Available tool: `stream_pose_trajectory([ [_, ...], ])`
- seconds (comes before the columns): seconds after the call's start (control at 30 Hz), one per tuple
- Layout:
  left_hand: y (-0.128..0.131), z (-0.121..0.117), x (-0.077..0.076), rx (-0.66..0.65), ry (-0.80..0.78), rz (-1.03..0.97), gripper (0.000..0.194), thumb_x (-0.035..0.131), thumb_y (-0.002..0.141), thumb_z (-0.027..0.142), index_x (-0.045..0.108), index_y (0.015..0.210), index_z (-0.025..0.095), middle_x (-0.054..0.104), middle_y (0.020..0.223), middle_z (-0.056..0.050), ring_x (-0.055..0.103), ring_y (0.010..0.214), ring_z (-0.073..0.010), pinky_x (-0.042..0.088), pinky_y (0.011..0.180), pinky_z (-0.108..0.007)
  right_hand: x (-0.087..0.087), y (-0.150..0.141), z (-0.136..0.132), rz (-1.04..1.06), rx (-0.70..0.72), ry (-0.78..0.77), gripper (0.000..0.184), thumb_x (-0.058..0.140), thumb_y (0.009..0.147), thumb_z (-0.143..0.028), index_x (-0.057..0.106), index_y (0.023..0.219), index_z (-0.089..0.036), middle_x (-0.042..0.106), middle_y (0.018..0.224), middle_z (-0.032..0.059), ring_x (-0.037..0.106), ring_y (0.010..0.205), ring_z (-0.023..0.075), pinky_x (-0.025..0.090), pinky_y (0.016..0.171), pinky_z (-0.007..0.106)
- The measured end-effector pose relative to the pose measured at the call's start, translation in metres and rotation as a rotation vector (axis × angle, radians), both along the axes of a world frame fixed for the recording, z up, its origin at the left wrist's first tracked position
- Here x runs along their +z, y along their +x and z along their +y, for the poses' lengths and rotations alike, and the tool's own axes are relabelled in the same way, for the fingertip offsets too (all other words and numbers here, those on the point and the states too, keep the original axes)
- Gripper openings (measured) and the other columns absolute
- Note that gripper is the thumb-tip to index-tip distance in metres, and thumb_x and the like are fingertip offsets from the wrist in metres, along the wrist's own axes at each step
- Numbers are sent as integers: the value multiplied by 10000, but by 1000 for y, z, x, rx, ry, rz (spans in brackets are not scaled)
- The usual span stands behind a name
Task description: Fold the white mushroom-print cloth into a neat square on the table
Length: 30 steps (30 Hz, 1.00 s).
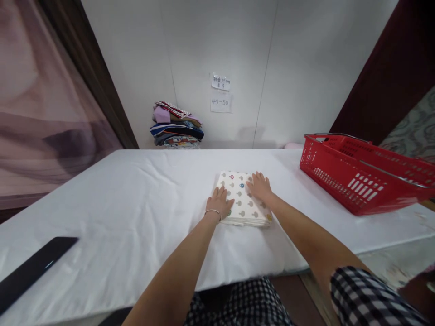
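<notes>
On white sheeting (152,190), a folded, seemingly mushroom-printed cloth (240,199) is touched by the left hand (219,202) and right hand (260,186), both outspread.

Cloth (240,195) lies on the table (136,213), left of the basket (340,175).

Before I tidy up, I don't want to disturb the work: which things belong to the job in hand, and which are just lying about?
In hand:
folded patterned cloth, under the left hand and right hand

Apparently lying about, untouched:
red basket, at the right
stack of folded fabrics, at the back
dark flat object, at the left
</notes>
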<state>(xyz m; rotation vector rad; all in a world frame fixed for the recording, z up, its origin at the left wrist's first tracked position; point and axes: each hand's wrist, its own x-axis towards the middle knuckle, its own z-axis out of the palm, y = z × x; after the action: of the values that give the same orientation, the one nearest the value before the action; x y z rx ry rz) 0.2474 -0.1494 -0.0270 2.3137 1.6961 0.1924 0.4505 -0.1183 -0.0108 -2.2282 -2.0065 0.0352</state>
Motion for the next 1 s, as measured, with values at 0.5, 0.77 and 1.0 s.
stream_pose_trajectory([
  [0.5,16,45,23,-5,54,23,682,246,813,613,283,1385,243,150,1492,-35,76,1365,-263,-12,1064,-553,-31,12,10,69,3,38,565,252,889,-499,305,1350,-177,197,1471,73,84,1346,226,239,1014,387],
  [0.77,-5,61,-6,59,-140,-101,684,254,812,602,145,1420,308,21,1503,-11,136,1360,-243,143,1067,-505,-30,12,9,61,13,47,552,272,889,-482,312,1346,-175,208,1466,82,83,1344,227,233,1013,384],
  [1.0,-14,48,-5,51,-130,-144,646,290,832,557,180,1414,299,161,1487,-55,198,1345,-225,195,1066,-444,-28,12,8,80,15,23,558,253,890,-490,303,1353,-182,192,1472,73,73,1348,218,242,1010,379],
])
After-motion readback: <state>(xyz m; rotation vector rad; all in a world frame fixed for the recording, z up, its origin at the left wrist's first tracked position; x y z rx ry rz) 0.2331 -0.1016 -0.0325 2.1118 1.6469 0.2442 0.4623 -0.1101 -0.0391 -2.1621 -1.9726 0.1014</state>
